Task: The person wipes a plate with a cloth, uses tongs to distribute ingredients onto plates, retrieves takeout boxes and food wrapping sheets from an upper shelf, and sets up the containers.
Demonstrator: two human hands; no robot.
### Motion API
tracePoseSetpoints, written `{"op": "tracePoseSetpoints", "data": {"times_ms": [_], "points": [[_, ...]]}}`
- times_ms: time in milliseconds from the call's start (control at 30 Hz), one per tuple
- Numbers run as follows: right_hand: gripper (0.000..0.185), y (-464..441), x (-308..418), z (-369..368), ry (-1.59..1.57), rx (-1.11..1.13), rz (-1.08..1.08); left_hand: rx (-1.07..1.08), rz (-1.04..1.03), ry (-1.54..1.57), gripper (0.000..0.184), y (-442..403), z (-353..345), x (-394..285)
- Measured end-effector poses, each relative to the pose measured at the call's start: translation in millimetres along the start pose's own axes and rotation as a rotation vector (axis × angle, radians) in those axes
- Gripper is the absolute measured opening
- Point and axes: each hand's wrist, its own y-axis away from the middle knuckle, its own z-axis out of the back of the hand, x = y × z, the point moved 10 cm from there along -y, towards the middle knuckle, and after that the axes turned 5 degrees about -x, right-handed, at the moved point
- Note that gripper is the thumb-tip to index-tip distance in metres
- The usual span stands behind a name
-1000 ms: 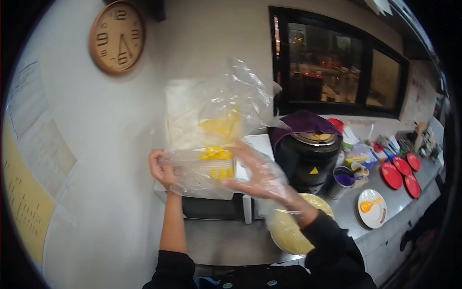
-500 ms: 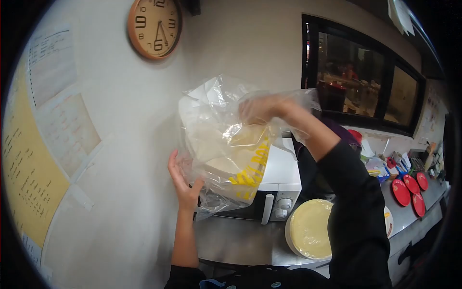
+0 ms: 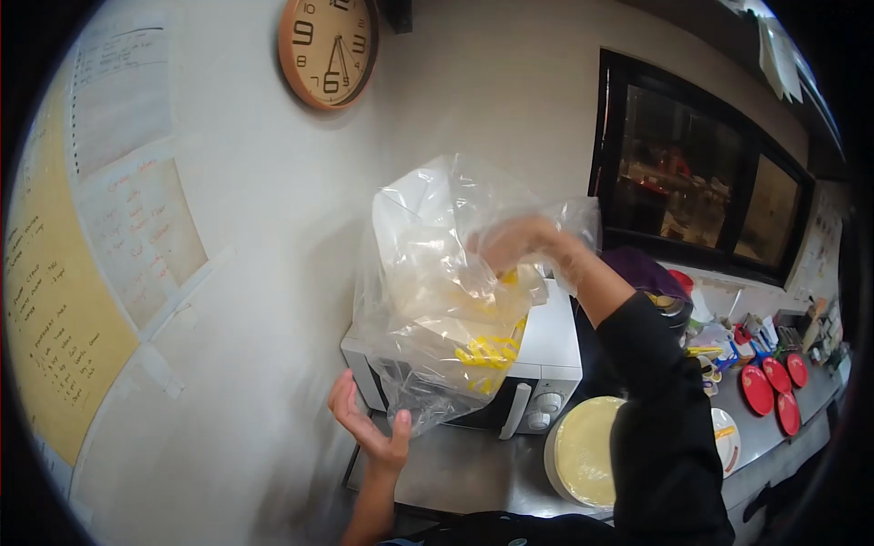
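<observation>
A clear plastic bag (image 3: pixel 437 300) with yellow print rises in front of and above the white microwave (image 3: pixel 553 341). Pale, flat-looking contents show through the plastic, but I cannot make out what they are. My right hand (image 3: pixel 519 241) is inside the bag's upper part, reached in from the right; plastic and motion blur hide its fingers. My left hand (image 3: pixel 371 426) is at the bag's lower left corner with thumb and fingers spread, the thumb close to the plastic. Whether the thumb touches it, I cannot tell.
A round pale-yellow stack under clear wrap (image 3: pixel 587 452) stands on the steel counter (image 3: pixel 446 469), right of the microwave. Red plates (image 3: pixel 756 389) and a white plate (image 3: pixel 725 441) lie farther right. A wall clock (image 3: pixel 330 53) hangs above; a dark-framed window (image 3: pixel 692 164) is behind.
My left hand has dropped slightly and come away from the bag's side. My right hand stays in the bag, blurred. The bag's contents look more bunched, and the view has shifted.
</observation>
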Motion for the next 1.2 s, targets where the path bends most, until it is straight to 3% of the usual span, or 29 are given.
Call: {"op": "tracePoseSetpoints", "data": {"times_ms": [67, 200, 300, 333, 400, 433, 500, 600, 733, 800, 933, 1000, 1033, 1067, 1100, 1133, 1200], "points": [[0.041, -7, -2, -24, 0.168, 0.123, 0.068, 0.001, 0.057, 0.031, 0.079, -1, 1, 5], [0.067, 28, 7, 100, -0.376, -1.106, 0.357, 0.011, 0.022, 0.019, 0.077, -8, -5, 4], [0.065, 30, -3, 129, -0.473, -1.202, 0.348, 0.054, 0.026, -0.042, 0.076, -10, -10, 2], [0.065, 26, -6, 128, -0.478, -1.198, 0.349, 0.067, 0.023, -0.026, 0.076, -13, -13, 1], [0.041, 5, -29, 113, -0.629, -1.053, 0.161, 0.081, 0.025, -0.010, 0.076, -16, -16, -1], [0.041, 10, -23, 110, -0.629, -1.051, 0.161, 0.050, 0.011, 0.011, 0.075, -18, -14, -4], [0.022, 8, 2, 94, -0.204, -0.875, -0.036, 0.018, -0.006, 0.031, 0.074, -17, -10, -7], [0.037, -18, 21, 80, -0.142, -0.717, 0.089, 0.016, 0.009, 0.025, 0.074, -11, -8, -3], [0.035, -8, 42, 91, -0.171, -0.790, 0.300, 0.038, 0.026, 0.013, 0.075, -8, -8, -2], [0.039, -5, 22, 88, -0.421, -0.753, 0.169, 0.040, 0.035, 0.010, 0.075, -11, -7, -5], [0.042, -5, -3, 70, -0.572, -0.786, 0.242, -0.012, -0.105, -0.013, 0.078, -79, -5, -35], [0.051, -8, -6, 59, -0.581, -0.703, 0.228, 0.037, -0.138, -0.110, 0.069, -138, -25, -59], [0.051, -7, 2, 62, -0.582, -0.700, 0.231, 0.080, -0.254, -0.253, 0.064, -172, -53, -81], [0.050, 1, 1, 77, -0.799, -0.826, 0.249, 0.121, -0.372, -0.399, 0.058, -200, -80, -99], [0.050, 11, -4, 92, -1.017, -0.952, 0.262, 0.228, -0.359, -0.439, 0.054, -217, -99, -86], [0.050, 14, -5, 101, -1.014, -0.953, 0.270, 0.333, -0.346, -0.479, 0.050, -229, -114, -70], [0.045, 5, -19, 103, -1.239, -0.749, 0.189, 0.331, -0.274, -0.419, 0.040, -258, -118, -58]]}}
